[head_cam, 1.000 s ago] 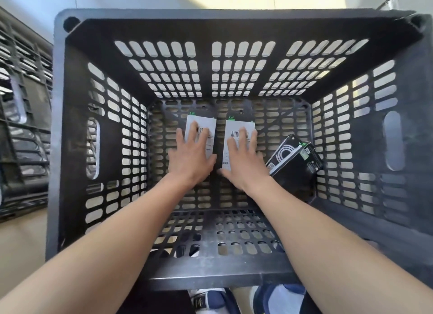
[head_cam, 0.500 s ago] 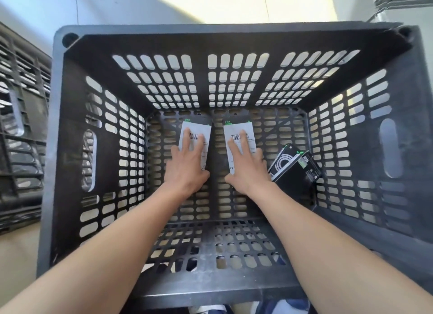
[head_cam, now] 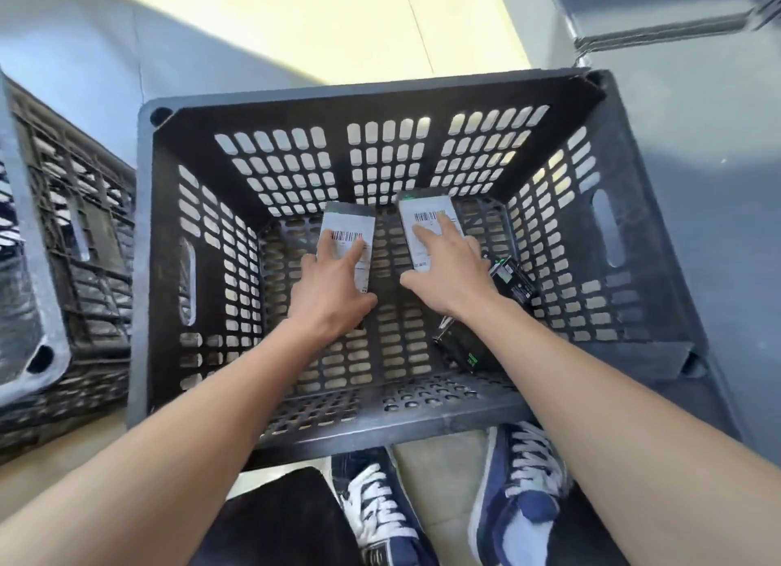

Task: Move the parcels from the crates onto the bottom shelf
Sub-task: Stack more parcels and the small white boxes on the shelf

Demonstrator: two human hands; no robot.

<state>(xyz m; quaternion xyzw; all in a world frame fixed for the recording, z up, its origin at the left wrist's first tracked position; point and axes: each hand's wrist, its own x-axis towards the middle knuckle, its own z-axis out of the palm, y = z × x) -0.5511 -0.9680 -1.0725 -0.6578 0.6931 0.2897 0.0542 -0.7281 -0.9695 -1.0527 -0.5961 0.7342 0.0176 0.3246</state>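
Three parcels are in the black crate (head_cam: 270, 417), so none of these has reached the shelf yet. The left hand (head_cam: 331, 288) grips a white-labelled parcel (head_cam: 350, 227), thumb at its side edge and fingers across the top. The right hand (head_cam: 448, 276) holds a second labelled parcel (head_cam: 427, 214) the same way. A black box (head_cam: 513, 280) lies untouched beside the right wrist, and the shelf is out of view

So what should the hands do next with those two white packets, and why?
Probably lift both straight up out of the black slotted plastic crate. The left hand already grips one flat white barcoded parcel, and the right hand grips the other white barcoded parcel; both are still inside the crate, not on any shelf.
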